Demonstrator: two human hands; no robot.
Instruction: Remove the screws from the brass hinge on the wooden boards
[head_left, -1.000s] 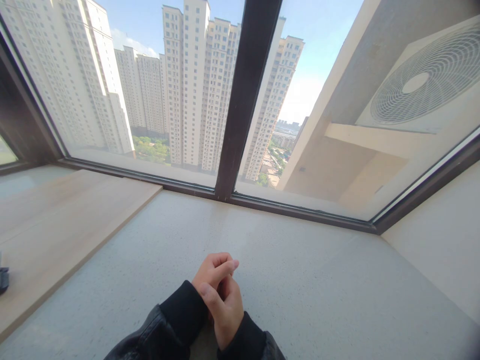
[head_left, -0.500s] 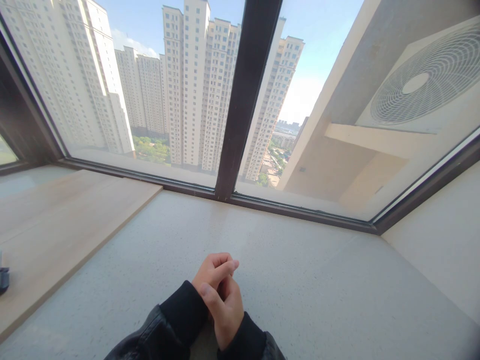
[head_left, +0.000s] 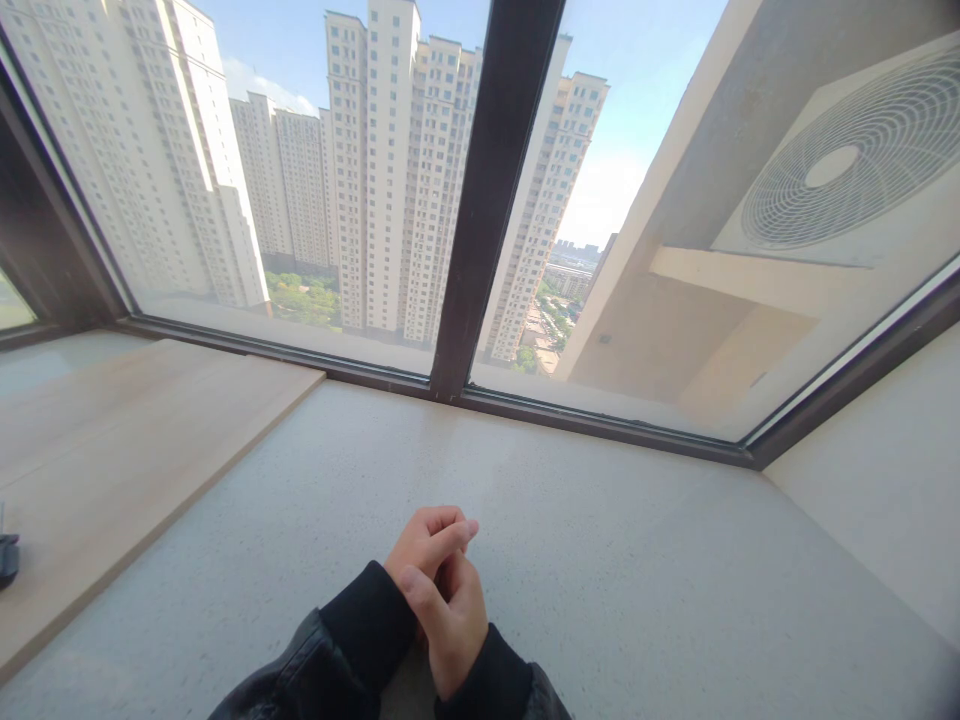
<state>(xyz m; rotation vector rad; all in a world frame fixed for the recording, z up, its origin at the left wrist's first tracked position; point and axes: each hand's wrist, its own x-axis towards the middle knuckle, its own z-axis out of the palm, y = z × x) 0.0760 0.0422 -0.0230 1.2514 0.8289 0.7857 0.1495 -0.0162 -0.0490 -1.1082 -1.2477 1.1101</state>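
Over the pale sill, my left hand (head_left: 429, 541) and my right hand (head_left: 459, 627) are folded together. My left fingers are bent inward, with the thumb pointing to the right. Below it, my right hand is closed against the left, its thumb lying by the left wrist. Some fingers of both hands are hidden where they overlap. No object shows in either hand. Black sleeves (head_left: 367, 625) cover both wrists.
A speckled light stone sill (head_left: 637, 560) runs under the hands. To the left lies a flat wooden board (head_left: 150, 430), with a small dark object (head_left: 7, 560) cut off by the frame edge. A dark window frame (head_left: 600, 425) bounds the far side; a white wall (head_left: 885, 480) stands right.
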